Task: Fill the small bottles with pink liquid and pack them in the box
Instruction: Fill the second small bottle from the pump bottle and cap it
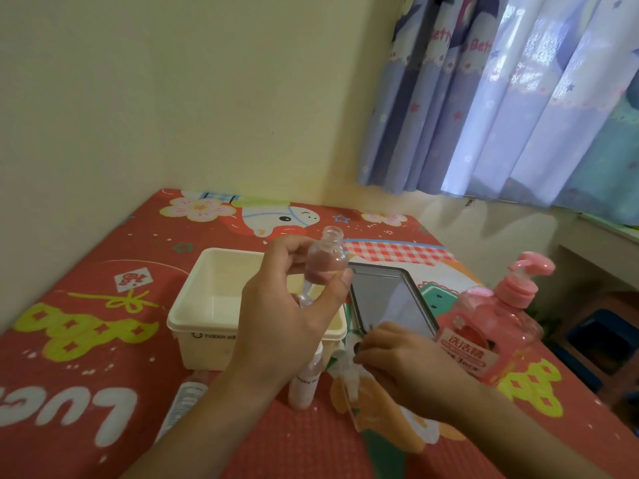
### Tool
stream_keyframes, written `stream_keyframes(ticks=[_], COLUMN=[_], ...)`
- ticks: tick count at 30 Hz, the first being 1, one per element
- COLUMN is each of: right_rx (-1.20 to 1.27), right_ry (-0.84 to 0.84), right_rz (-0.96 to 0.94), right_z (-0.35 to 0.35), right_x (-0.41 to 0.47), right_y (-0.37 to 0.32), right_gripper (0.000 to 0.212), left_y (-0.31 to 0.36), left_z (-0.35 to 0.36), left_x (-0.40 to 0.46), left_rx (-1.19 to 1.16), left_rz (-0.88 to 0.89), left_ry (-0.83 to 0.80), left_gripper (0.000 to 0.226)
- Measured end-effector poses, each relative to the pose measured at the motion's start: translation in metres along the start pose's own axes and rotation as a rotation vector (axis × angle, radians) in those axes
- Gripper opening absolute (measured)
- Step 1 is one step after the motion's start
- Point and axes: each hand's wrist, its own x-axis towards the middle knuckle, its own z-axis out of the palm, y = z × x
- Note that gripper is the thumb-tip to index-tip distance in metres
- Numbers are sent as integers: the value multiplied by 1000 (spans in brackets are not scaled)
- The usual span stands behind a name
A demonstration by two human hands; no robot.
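My left hand (276, 316) holds a small clear bottle (326, 257) upright above the cream box (207, 305); the bottle has no cap and a pink tint inside. My right hand (404, 361) rests low on the table, fingertips pinched on a small clear spray cap (347, 368) with a thin tube trailing down. A big pink pump bottle (491, 326) of liquid stands to the right. Another small bottle with pink liquid (306, 382) stands in front of the box, partly behind my left wrist.
A tablet or mirror (390, 299) lies flat between the box and the pump bottle. A white tube (183, 402) lies by my left forearm. The red patterned table cover (86, 340) reaches the wall at the left; curtains hang at the right.
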Motion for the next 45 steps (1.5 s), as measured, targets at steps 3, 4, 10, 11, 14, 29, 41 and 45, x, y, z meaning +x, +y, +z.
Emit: stream_keyframes(ticks=[3,4,10,11,14,29,41,45], right_rx=[-23,-18,-5,-12,-34,-13,560,837], right_ry=[-70,-86,-148,-159,-176,7,763,882], right_rz=[-13,-20,-54,-56,-79,-71,193,154], right_z=[19,23,31,31,32,1,-107,-144], right_x=[1,1,2,2,-1,-14,28,46], right_y=[2,3,0,1,3,0,-21,-31], right_gripper=[35,38,43,43,41,27,23,15], left_y=[-4,-4,-7,-7,-8,-7,-14,-16], left_z=[-2,-3,-5,-5,-6,-5,-1,-2], left_x=[0,1,2,2,2,0,-2,-2], left_rx=[0,-2,-8,-8,-9,-6,17,39], left_rz=[-3,-3,-7,-9,-15,-60,-131,-139], left_ry=[-20,-22,-26,-26,-26,-61,-113,-134], left_gripper=[31,31,31,31,31,34,35,36])
